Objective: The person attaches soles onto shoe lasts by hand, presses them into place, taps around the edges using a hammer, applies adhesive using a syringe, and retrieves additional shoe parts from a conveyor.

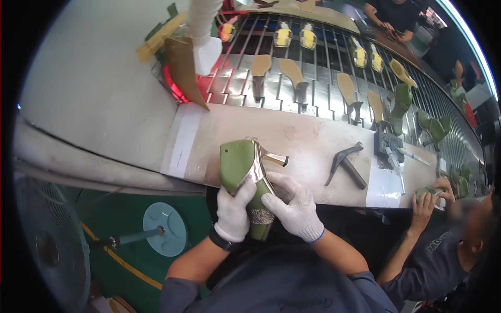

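Observation:
A green high-heeled shoe (237,161) is between my two hands at the near edge of the workbench. Its slim, shiny metallic heel points right, and a glittery band crosses the part nearest me. My left hand (232,211), in a white knit glove, grips the shoe's left side. From the right, my gloved right hand (295,208) closes on it, with the thumb lying on the green surface near the band. To the right on the bench rests a hammer (350,166) with a dark head. Farther right stands a grey glue-stained block (387,148) with brushes.
Beyond the bench (313,135) runs a slatted conveyor (323,78) carrying tan soles (290,72), yellow pieces and green shoes. A white duct (203,31) hangs at left. A co-worker (433,250) sits close on my right. A fan (52,245) stands at lower left.

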`<state>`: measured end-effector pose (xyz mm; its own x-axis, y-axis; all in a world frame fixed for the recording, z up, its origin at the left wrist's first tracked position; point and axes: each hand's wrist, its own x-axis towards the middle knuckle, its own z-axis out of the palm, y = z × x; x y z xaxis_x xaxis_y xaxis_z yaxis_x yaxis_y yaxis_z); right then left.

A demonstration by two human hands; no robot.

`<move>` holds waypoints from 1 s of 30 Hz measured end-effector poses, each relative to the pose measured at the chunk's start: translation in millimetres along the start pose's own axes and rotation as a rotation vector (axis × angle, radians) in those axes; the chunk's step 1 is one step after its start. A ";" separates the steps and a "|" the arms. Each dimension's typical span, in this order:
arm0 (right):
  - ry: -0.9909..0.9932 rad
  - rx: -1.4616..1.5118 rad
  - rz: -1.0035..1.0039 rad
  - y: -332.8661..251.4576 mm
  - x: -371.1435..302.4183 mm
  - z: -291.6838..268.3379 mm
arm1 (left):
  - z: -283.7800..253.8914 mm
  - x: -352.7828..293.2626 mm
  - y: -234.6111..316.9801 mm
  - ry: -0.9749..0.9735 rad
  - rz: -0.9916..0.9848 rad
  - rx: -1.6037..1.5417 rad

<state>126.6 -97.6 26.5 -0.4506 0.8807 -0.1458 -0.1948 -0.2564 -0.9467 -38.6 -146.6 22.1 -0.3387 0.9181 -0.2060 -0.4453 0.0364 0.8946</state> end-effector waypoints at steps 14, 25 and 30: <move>0.190 -1.144 -0.607 12.8 1.5 -52.9 | -152.9 170.5 101.8 0.360 0.611 0.888; 0.242 -1.714 -0.031 -209.8 129.3 -147.2 | -41.9 61.1 -21.3 -0.096 0.949 1.352; 0.056 -2.050 0.533 -175.8 220.7 -306.4 | -40.9 74.1 -28.5 -0.158 0.953 1.472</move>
<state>328.4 263.9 72.8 -0.0991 0.9062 -0.4111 0.9262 0.2351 0.2949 -84.9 -95.8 -34.9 0.1043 0.8526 0.5120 0.9228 -0.2750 0.2700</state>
